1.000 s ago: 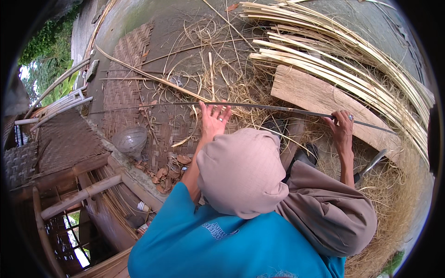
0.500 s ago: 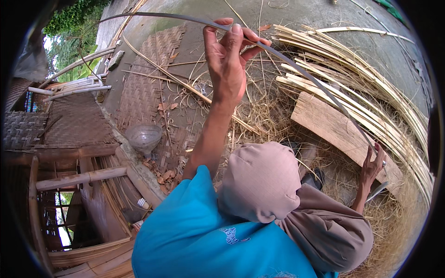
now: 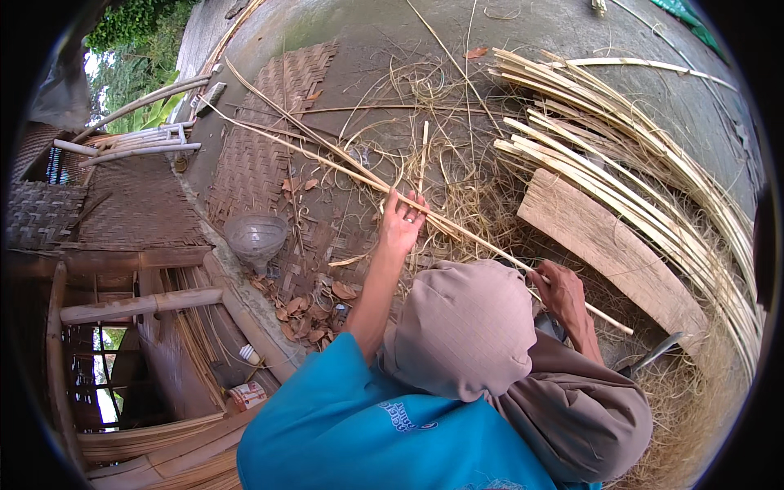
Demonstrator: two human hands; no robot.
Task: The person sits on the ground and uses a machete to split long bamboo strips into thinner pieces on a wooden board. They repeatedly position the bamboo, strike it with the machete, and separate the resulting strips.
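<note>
Apparently bamboo: slender strip (image 3: 486, 245) across left hand (image 3: 402, 229), in right hand (image 3: 565, 292).

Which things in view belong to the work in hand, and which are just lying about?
Likely part of the work:
- pale strip, across the left hand and in the right hand
- pile of similar strips

Seemingly just lying about:
- dry leaves
- clear bowl-shaped thing
- woven mat

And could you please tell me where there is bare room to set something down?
Mostly bare: the wooden board, bordered by pale strips, and the concrete between the woven mat and a thin slanting strip. Crowded: around the left hand and held strip, where curly shavings tangle.
</note>
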